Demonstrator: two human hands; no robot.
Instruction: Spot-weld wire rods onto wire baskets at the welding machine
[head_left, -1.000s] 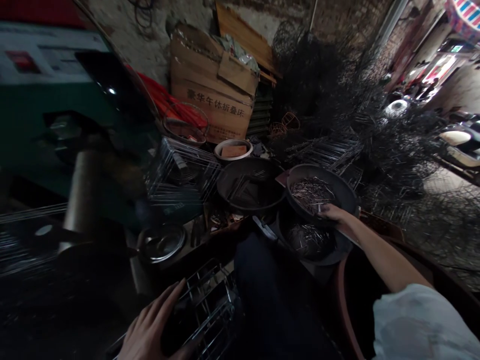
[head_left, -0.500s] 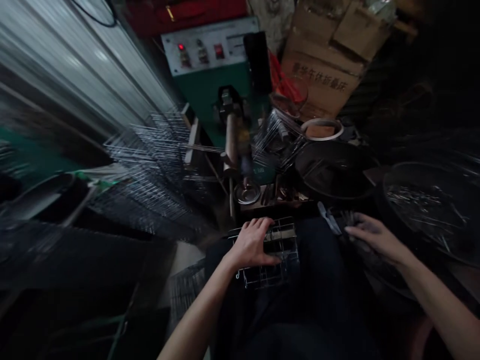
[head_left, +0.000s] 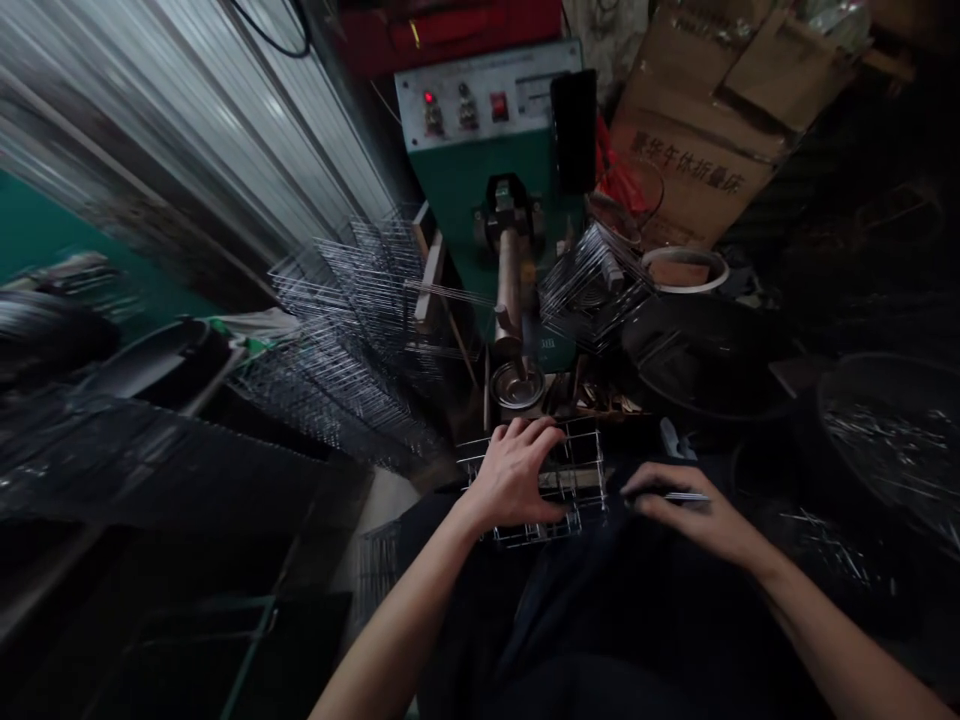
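Observation:
A small wire basket (head_left: pixel 581 477) rests over my lap, its bars running in a grid. Across its left part lies my left hand (head_left: pixel 517 475), fingers curled over the top bars and thumb on the near side, gripping it. Just right of the basket, my right hand (head_left: pixel 675 505) is closed in a pinch around a few short metal wires (head_left: pixel 686 496), apart from the basket. Beyond the basket stands a green machine (head_left: pixel 450 180) with a metal arm (head_left: pixel 508 290) pointing toward me, above a round metal dish (head_left: pixel 517 385).
Stacked wire grids (head_left: pixel 352 320) stand left of the machine. A dark basin (head_left: pixel 705 350) and a tub of metal pieces (head_left: pixel 892 430) sit at the right, with loose wires (head_left: pixel 832 545) nearer me. A cardboard box (head_left: pixel 690 150) leans behind.
My right hand has moved left from beside the right-hand containers toward the basket, bringing short wires. My left hand stays on the basket. The view has turned left.

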